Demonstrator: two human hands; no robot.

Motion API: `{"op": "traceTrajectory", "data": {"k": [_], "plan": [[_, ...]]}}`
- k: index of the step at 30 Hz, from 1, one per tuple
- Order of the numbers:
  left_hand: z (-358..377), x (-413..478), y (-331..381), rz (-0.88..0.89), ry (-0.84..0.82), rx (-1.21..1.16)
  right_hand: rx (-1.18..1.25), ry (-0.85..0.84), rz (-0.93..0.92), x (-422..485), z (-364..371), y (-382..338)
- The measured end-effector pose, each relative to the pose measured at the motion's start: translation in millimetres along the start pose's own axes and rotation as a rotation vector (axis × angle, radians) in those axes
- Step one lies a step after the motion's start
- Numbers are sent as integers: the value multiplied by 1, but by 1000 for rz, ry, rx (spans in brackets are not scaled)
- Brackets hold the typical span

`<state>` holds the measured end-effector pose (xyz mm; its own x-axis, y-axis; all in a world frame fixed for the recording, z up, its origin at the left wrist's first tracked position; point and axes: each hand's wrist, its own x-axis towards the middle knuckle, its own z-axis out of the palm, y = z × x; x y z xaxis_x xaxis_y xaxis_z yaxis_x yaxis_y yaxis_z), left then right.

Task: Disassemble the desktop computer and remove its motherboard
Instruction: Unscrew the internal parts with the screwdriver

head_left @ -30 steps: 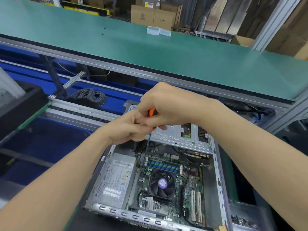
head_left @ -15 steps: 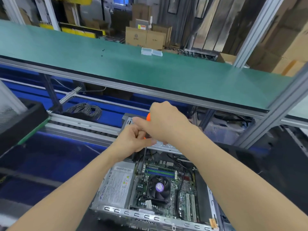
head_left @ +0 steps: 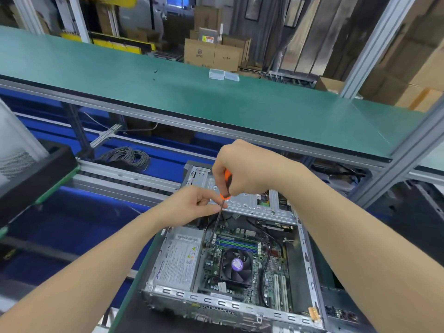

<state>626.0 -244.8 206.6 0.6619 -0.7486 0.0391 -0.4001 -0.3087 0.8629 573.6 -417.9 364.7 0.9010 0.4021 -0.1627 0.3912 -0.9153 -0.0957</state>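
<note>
Your left hand (head_left: 192, 207) slid down and now pinches the screwdriver (head_left: 226, 186) shaft, while your right hand (head_left: 242, 171) grips the orange handle. The tip's probably on 1 screw at the far-left corner of the motherboard (head_left: 271, 267), which is still sitting in the case (head_left: 307, 258).

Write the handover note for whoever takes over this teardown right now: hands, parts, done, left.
Right hand grips the screwdriver by its handle; left hand pinches the shaft to steady it.
The tip is down at the far left corner of the motherboard; I cannot tell whether it sits in a screw.
Done: the case is open, cover off.
Left: the motherboard is in the case with the fan and cables on it. The power supply is in place to its left.
</note>
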Motion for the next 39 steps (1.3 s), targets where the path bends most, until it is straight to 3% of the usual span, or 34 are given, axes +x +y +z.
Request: {"op": "traceTrajectory", "data": {"k": [5,10,12,14,17,22,26,39], "plan": [[10,5,1,6,-23,3,-21,7,-68,4,7,0],[19,8,-2,-6,80,15,-8,-29,-125,1,3,3],[22,10,-4,-24,126,-11,52,40,-110,0,5,2],[26,12,-6,-47,168,-33,57,173,-7,3,13,-2],[31,14,-10,-69,248,-49,-130,331,246,9,27,-10],[34,18,-15,-140,315,-107,-42,318,402,17,26,-15],[34,20,-18,-159,288,-180,45,223,321,23,22,-13],[-3,17,-6,-17,-33,-33,-5,4,-44,13,-1,-2]]}}
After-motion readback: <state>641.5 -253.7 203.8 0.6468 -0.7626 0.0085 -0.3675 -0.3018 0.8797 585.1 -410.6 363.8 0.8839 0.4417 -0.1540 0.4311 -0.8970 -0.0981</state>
